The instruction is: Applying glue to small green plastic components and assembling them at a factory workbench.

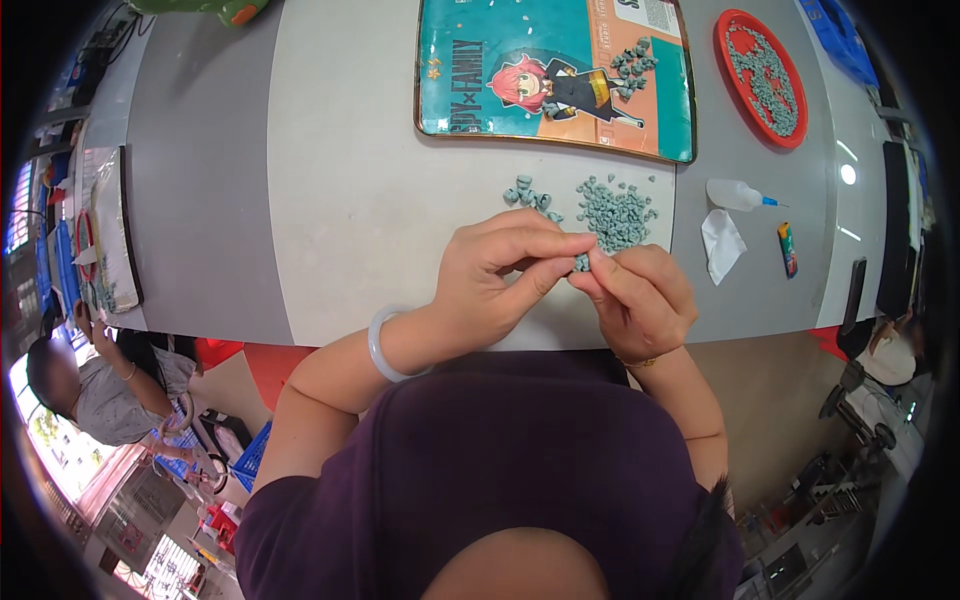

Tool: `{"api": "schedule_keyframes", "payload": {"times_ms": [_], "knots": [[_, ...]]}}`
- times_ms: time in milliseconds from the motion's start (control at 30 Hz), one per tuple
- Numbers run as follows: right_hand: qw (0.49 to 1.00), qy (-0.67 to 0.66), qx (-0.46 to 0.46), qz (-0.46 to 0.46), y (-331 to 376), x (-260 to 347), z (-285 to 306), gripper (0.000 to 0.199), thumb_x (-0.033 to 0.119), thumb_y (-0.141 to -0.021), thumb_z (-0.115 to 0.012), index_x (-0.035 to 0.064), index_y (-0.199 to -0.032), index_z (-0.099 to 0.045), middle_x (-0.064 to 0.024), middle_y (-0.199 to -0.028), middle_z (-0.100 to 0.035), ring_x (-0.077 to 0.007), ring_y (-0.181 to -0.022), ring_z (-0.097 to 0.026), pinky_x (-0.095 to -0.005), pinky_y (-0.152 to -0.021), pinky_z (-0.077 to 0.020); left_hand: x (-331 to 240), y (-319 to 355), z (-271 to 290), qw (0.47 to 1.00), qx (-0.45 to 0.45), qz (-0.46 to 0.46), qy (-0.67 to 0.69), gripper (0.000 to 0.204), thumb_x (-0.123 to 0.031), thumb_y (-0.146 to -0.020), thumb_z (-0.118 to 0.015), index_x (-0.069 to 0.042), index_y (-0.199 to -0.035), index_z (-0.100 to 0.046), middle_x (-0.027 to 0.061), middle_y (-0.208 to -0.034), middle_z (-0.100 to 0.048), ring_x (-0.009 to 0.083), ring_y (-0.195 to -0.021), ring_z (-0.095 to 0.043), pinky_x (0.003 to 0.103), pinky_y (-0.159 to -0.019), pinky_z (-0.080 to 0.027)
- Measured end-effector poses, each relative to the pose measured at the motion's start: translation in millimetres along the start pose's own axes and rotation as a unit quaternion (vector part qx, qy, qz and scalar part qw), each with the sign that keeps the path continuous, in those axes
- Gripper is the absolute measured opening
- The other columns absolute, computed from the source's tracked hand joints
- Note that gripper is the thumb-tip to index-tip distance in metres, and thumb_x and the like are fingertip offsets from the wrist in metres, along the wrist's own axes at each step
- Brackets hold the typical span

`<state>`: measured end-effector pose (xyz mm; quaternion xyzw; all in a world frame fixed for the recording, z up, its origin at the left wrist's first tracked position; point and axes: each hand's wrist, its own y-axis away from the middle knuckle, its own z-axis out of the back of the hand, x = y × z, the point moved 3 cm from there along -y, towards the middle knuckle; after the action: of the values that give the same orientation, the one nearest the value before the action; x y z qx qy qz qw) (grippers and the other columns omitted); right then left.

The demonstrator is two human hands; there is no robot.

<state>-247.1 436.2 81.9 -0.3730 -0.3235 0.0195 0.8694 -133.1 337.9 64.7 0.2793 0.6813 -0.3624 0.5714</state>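
Note:
Between the fingertips of both hands is a small grey-green molded piece [581, 263], partly covered by the fingers. My left hand [490, 270], with a pale bangle on its wrist, pinches it from the left. From the right, my right hand [648, 298] grips it with thumb and forefinger. Just beyond the fingers lies a pile of tiny grey-green pieces [617, 212] on the white tabletop. A smaller group of cup-shaped grey-green pieces [526, 192] sits to its left, behind my left hand.
At the back stands a tray [460, 125] printed with a cartoon figure, bearing more pieces. A red dish [727, 55] of small pieces is far right. Nearer are a needle-tipped bottle [733, 194], a white tissue [721, 245] and a small tube [787, 250]. Another person sits far left.

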Motion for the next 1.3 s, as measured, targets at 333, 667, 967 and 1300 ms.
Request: {"api": "schedule_keyframes", "payload": {"times_ms": [333, 667, 967, 1300], "knots": [[0.997, 0.04, 0.031, 0.052, 2, -6, -2, 0.024, 0.007, -0.065, -0.076, 0.0002, -0.085, -0.064, -0.0054, -0.07, -0.054, -0.0156, -0.055, -0.051, -0.0247, -0.045, -0.0396, 10, -1, -1, 0.99, 0.017, 0.062, 0.123, 0.021, 0.004, -0.083, -0.054, 0.0, -0.101, -0.063, 0.0065, -0.088, -0.059, 0.0103, -0.077, -0.057, 0.021, -0.066, -0.047], [0.992, -0.061, -0.006, -0.111, 4, -14, -6, 0.021, 0.002, -0.068, -0.072, 0.0009, -0.087, -0.065, -0.0068, -0.073, -0.056, -0.0143, -0.059, -0.051, -0.0233, -0.049, -0.0411, 20, -13, -1, 0.938, 0.002, 0.203, 0.282, 0.019, -0.006, -0.084, -0.058, 0.003, -0.1, -0.062, 0.0061, -0.089, -0.056, 0.0122, -0.084, -0.053, 0.026, -0.073, -0.045], [0.952, -0.214, -0.003, -0.219, 7, -20, -7, 0.018, -0.004, -0.069, -0.068, -0.001, -0.086, -0.06, -0.0053, -0.08, -0.055, -0.0105, -0.068, -0.051, -0.0212, -0.059, -0.0412, 18, -7, -9, 0.979, 0.004, 0.097, 0.179, 0.018, -0.01, -0.084, -0.059, 0.0, -0.099, -0.064, 0.0057, -0.091, -0.054, 0.0139, -0.084, -0.052, 0.026, -0.075, -0.043], [0.911, -0.215, 0.08, -0.343, -45, -75, -28, 0.017, 0.005, -0.076, -0.064, -0.0005, -0.09, -0.057, 0.0006, -0.078, -0.058, -0.0052, -0.066, -0.054, -0.0172, -0.058, -0.0421, -2, -17, 26, 0.954, -0.267, 0.058, 0.119, 0.021, -0.014, -0.09, -0.051, -0.001, -0.105, -0.059, -0.0005, -0.069, -0.049, 0.008, -0.066, -0.052, 0.02, -0.064, -0.044]]}}
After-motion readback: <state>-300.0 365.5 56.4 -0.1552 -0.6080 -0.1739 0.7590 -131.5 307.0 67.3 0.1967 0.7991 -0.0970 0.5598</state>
